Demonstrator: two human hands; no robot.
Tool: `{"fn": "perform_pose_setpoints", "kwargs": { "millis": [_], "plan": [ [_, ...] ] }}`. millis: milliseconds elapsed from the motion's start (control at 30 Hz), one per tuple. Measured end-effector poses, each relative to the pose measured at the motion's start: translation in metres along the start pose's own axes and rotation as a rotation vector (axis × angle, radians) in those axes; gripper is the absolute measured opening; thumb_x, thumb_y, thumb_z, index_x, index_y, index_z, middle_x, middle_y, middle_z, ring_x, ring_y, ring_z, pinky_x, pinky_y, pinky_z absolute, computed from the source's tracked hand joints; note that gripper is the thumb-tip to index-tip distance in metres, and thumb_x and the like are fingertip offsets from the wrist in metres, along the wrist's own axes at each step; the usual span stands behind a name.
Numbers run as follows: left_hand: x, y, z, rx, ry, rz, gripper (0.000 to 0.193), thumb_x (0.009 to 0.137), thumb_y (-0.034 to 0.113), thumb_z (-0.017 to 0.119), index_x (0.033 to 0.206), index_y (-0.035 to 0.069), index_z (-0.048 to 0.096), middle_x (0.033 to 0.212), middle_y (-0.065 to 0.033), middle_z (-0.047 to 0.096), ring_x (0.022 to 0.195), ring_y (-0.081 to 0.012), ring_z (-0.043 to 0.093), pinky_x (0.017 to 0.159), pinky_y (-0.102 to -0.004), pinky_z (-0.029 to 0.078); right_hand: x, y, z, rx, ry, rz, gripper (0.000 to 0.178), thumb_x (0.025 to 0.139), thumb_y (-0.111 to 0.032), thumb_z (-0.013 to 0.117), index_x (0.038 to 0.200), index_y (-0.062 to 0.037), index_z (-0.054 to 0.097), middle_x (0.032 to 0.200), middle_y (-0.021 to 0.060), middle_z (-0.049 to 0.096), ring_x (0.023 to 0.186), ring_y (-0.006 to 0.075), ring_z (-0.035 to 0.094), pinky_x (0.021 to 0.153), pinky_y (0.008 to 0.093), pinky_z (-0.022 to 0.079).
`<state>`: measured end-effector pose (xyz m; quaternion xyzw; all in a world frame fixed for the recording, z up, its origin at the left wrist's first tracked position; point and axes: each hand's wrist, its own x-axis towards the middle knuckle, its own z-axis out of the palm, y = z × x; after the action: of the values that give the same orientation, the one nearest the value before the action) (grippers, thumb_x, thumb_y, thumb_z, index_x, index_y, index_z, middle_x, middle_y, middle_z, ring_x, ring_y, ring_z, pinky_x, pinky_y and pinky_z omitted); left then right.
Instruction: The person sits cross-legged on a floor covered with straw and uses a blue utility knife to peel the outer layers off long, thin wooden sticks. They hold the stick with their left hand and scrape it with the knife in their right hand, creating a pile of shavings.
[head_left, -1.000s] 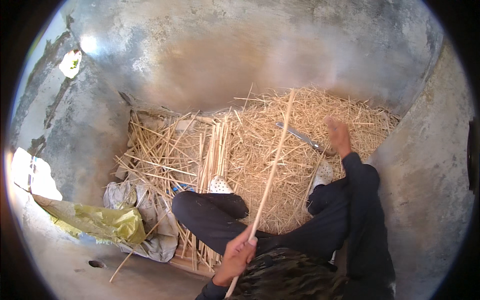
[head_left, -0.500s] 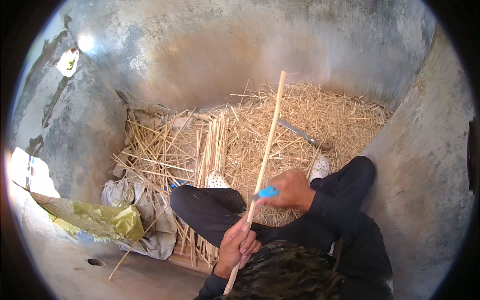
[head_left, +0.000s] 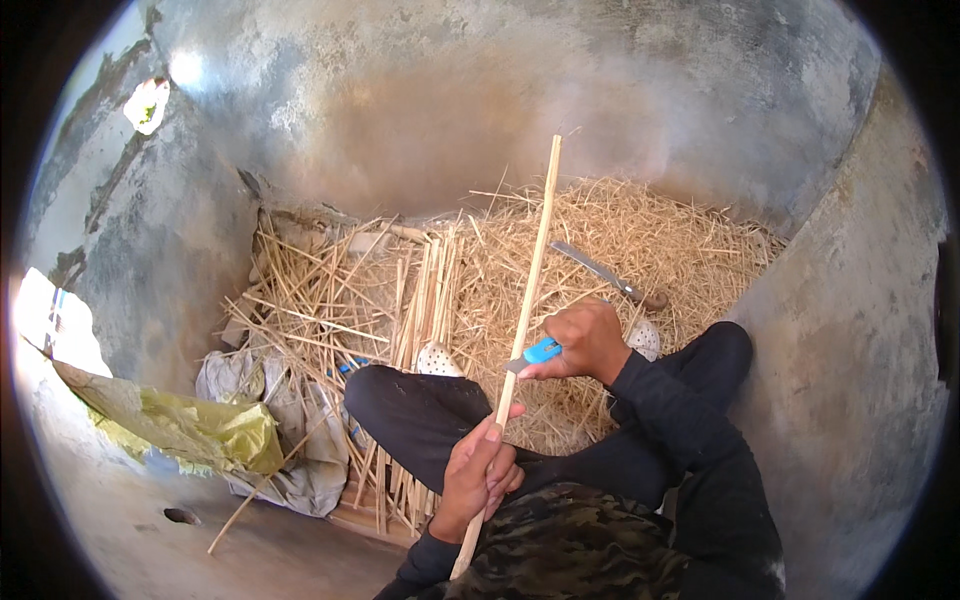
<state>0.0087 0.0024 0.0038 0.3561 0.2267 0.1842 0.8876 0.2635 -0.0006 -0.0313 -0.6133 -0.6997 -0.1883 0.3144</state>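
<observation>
A long pale wooden strip (head_left: 537, 270) slants up and away from my lap. My left hand (head_left: 478, 472) is wrapped round its lower part, with the near end sticking out below toward my body. In my right fist (head_left: 588, 340) is a utility knife with a blue handle (head_left: 543, 350). Its short dark blade lies against the strip, a little above my left hand. What kind of wood the strip is, I cannot tell for sure.
A curved blade with a wooden handle (head_left: 610, 272) lies on the heap of shavings (head_left: 690, 235). Split sticks (head_left: 430, 290) lie left of it, near my white clogs (head_left: 437, 360). Pale sacking (head_left: 320, 470) and a yellowish sheet (head_left: 215, 425) are at the left. Concrete walls (head_left: 480, 110) surround me.
My right hand with the utility knife has moved up and away along the strip. My left hand keeps its hold, and the strip stands slightly more upright.
</observation>
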Motion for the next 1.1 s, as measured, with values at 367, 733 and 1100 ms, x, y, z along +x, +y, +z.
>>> {"fn": "perform_pose_setpoints", "kwargs": {
  "millis": [367, 733, 1100],
  "plan": [
    [-0.013, -0.018, -0.02, -0.041, 0.067, -0.104, 0.044, 0.104, 0.024, 0.038, 0.139, -0.001, 0.039, 0.05, 0.0048, 0.03, 0.037, -0.0051, 0.026, 0.045, -0.0208, 0.03, -0.022, 0.067, 0.018, -0.026, -0.178, 0.483, 0.065, 0.079, -0.074, 0.053, 0.056, -0.0139, 0.061, 0.042, 0.0041, 0.044, 0.038, 0.0226, 0.048, 0.039, 0.0379, 0.037],
    [-0.006, -0.004, -0.011, 0.128, 0.052, -0.043, 0.046, 0.104, 0.025, 0.04, 0.142, -0.001, 0.036, 0.053, 0.0059, 0.03, 0.044, -0.0034, 0.027, 0.048, -0.0203, 0.027, -0.017, 0.026, 0.017, 0.111, -0.129, 0.353, 0.069, 0.078, -0.072, 0.057, 0.049, -0.0096, 0.053, 0.043, 0.0075, 0.048, 0.037, 0.027, 0.051, 0.039, 0.0384, 0.039],
    [-0.019, -0.005, -0.006, 0.172, 0.094, -0.067, 0.044, 0.103, 0.023, 0.042, 0.14, 0.0, 0.038, 0.054, 0.0054, 0.031, 0.044, -0.0038, 0.027, 0.047, -0.0201, 0.026, -0.011, 0.039, 0.025, 0.071, -0.128, 0.512, 0.066, 0.073, -0.074, 0.06, 0.057, -0.0099, 0.061, 0.047, 0.0072, 0.05, 0.04, 0.0245, 0.051, 0.042, 0.0386, 0.039]
  ]
}}
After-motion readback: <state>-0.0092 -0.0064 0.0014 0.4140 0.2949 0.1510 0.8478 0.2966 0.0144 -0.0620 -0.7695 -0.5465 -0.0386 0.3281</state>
